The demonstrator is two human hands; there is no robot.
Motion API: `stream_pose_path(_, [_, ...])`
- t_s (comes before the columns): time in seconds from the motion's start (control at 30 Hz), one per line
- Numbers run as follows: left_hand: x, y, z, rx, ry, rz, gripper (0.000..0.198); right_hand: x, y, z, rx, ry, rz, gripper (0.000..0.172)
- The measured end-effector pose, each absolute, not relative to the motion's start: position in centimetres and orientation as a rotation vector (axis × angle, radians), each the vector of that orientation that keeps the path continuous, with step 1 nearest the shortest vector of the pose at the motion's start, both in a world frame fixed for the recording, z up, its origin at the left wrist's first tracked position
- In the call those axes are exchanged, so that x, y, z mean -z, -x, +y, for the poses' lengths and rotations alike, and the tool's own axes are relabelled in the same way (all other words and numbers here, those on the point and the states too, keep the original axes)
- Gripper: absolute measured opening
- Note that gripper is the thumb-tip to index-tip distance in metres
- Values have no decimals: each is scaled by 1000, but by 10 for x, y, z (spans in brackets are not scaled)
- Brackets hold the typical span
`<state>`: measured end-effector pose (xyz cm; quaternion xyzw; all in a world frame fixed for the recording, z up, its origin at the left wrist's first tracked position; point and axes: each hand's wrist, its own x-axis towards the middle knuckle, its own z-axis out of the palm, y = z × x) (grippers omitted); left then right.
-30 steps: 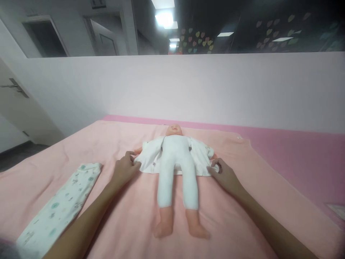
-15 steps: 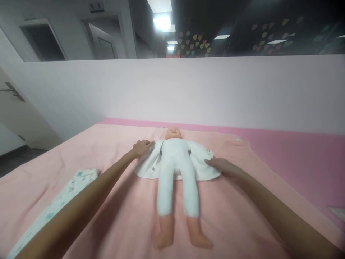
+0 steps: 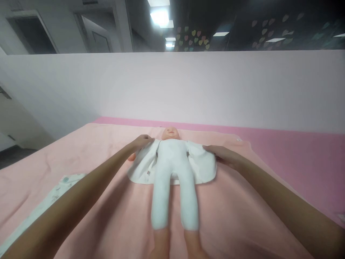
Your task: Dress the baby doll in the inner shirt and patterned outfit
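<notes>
A doll (image 3: 172, 154) with a white cloth body lies on its back, head away from me, its feet cut off by the lower frame edge. Under and around it spreads a white baby shirt (image 3: 203, 165), open at the front. My left hand (image 3: 143, 141) is closed on the shirt's sleeve at the upper left. Just below that wrist a doll hand (image 3: 132, 157) sticks out. On the other side my right hand (image 3: 222, 154) grips the right sleeve's outer end, thumb and fingers together. The doll's hand on that side is hidden.
A peach blanket (image 3: 229, 219) covers the pink mat (image 3: 291, 158). Patterned baby clothing (image 3: 58, 190) lies at the left, partly behind my left forearm. A white wall (image 3: 172, 86) with dark glass above stands beyond the mat.
My right hand has moved up along the sleeve to its upper edge. My left hand has shifted slightly upward, and a doll hand now shows below it. The view has tilted slightly.
</notes>
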<state>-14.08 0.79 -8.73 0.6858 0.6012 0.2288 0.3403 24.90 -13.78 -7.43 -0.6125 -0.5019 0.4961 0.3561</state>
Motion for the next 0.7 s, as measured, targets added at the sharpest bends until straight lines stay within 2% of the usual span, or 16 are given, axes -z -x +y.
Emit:
stream_pose_path(0.17, [84,140,7,-562,-1821,1503,49,80,-258,-104,-1085,1897,-1377,56])
stream_pose_path(0.33, [84,136,7,-547,-1861,1430,50,77,-241,-59,-1006,2079,-1404,60])
stream_pose_path(0.7, [63,132,9,-318,-1911,1368,61,85,-261,-32,-1596,1585,-1507,50])
